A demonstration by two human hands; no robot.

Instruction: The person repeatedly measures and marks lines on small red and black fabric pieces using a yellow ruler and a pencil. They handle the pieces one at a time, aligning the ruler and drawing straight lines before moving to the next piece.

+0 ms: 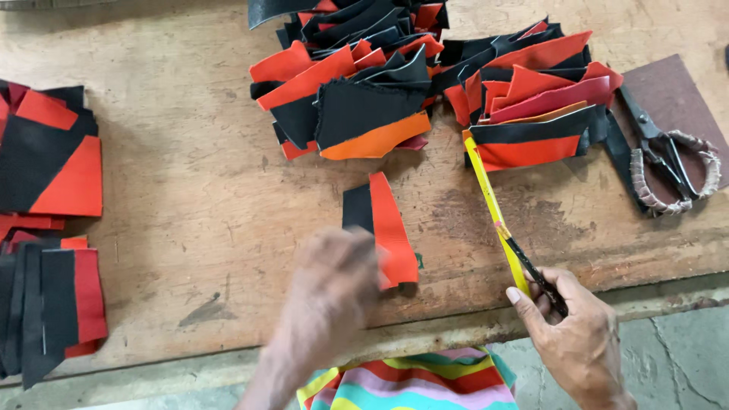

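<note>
My left hand (330, 285) is blurred, its fingers resting on the near end of a black and orange-red leather piece (387, 220) that lies on the wooden workbench (205, 190). To the right, my right hand (573, 330) sits at the bench's front edge. It grips a thin dark tool (535, 269) together with a long yellow strip (490, 201). The strip runs up and away to a pile of red, orange and black pieces (535, 114).
A second heap of cut pieces (353, 83) lies at the top centre. More black and red pieces (45, 159) are stacked along the left edge. Scissors with wrapped handles (668, 156) rest on a brown sheet at the right. Striped cloth (414, 383) shows below the bench.
</note>
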